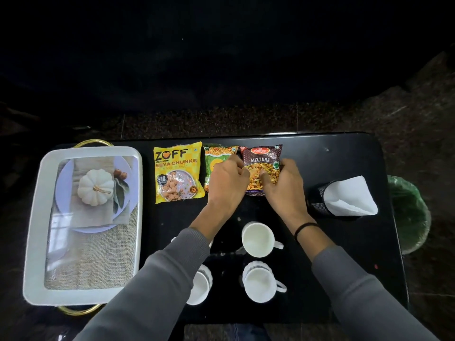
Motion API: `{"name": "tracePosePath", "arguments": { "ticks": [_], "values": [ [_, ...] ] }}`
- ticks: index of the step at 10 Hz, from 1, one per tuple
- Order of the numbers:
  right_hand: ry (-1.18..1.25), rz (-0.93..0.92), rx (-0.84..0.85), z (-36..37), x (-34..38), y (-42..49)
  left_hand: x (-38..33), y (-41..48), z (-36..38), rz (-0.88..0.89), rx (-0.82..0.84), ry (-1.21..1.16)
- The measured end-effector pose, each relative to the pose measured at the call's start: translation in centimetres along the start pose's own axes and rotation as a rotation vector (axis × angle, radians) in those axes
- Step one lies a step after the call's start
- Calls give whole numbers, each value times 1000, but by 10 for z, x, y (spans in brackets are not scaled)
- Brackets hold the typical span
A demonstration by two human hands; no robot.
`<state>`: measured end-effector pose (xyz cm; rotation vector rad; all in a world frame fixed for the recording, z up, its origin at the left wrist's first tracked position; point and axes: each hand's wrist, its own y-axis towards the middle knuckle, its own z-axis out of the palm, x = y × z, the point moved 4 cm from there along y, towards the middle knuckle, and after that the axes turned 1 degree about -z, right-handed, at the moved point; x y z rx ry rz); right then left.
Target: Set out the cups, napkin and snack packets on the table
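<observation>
The left hand (pixel 227 179) and right hand (pixel 283 187) pinch a crinkly maroon plastic snack packet (pixel 262 156) at the glossy black surface's (pixel 344 153) far edge. Nearer stand round white cups (pixel 257 238).

Dim room, brighter centre, window glare on the tray (pixel 37 217), edges bowed and dark

Yellow soya packet (pixel 176 172): flat, face up, left end of the far row.
Green packet (pixel 212 161): flat, middle, partly covered.
Maroon Mixture packet (pixel 262 158): right end, touching the green one, gripped by left hand (pixel 227 183) and right hand (pixel 283 185).
White cups (pixel 257 238): upright, empty, clustered nearer.
Napkin (pixel 349 198): white, folded, in a mesh holder (pixel 316 195).
</observation>
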<state>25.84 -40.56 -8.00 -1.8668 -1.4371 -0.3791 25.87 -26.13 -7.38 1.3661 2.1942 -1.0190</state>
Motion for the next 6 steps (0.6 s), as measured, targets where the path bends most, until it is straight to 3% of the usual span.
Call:
{"name": "tracePosePath", "arguments": {
  "ticks": [2,3,6],
  "values": [
    [-212,-277,-90,0,21,-26,2,-16,-10,43,45,24],
    [-155,-324,-83,1,33,-40,4,-28,-19,66,63,65],
    [-190,-278,-116,-5,64,-93,12,-70,-66,133,53,178]
  ]
}}
